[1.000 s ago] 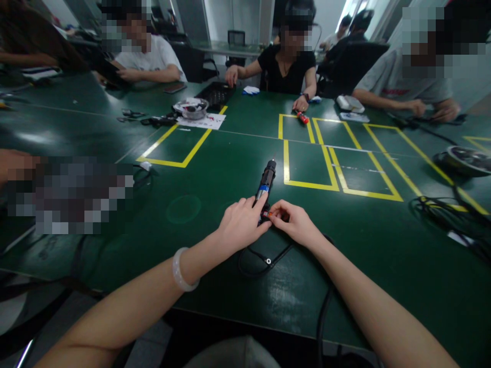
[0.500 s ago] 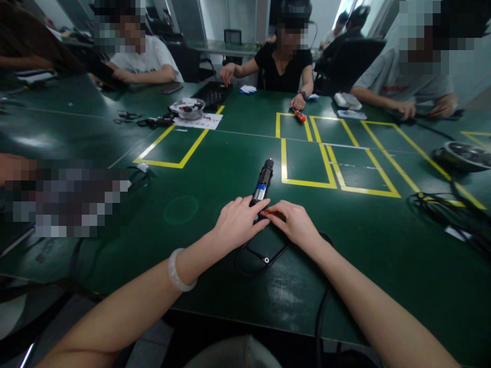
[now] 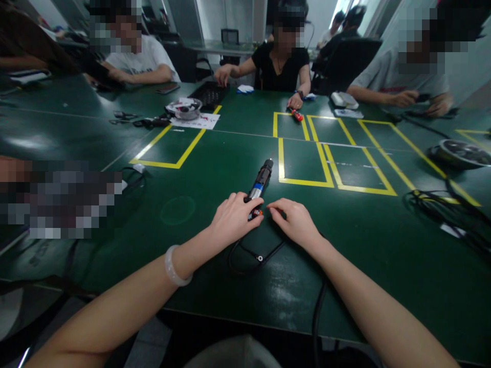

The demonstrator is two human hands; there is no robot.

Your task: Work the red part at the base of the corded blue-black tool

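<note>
A pen-shaped electric screwdriver [image 3: 258, 188] with an uncovered silver motor and a blue band lies on the green table, its thin tip pointing away from me. My left hand [image 3: 235, 213] is closed around its rear end, thumb and fingers on either side. Small orange and red parts [image 3: 258, 212] show between that thumb and forefinger. Just right of them, apart from the tool, is my right hand [image 3: 294, 221], thumb and forefinger tips drawn together in a pinch; whether anything tiny is between them is unclear. A black cable [image 3: 240, 271] with a ring-shaped end [image 3: 260, 258] loops below both hands.
Yellow tape outlines [image 3: 307, 181] mark the green table [image 3: 215, 168]. Across from me, a person's hand [image 3: 295, 100] touches a red tool [image 3: 296, 116]. A clear bowl [image 3: 186, 108] of parts stands on paper at the left; coiled black cables [image 3: 437, 209] lie at the right.
My right hand has moved slightly away from the orange part by my left hand, and a gap now shows between the hands. My left hand stays on the screwdriver.
</note>
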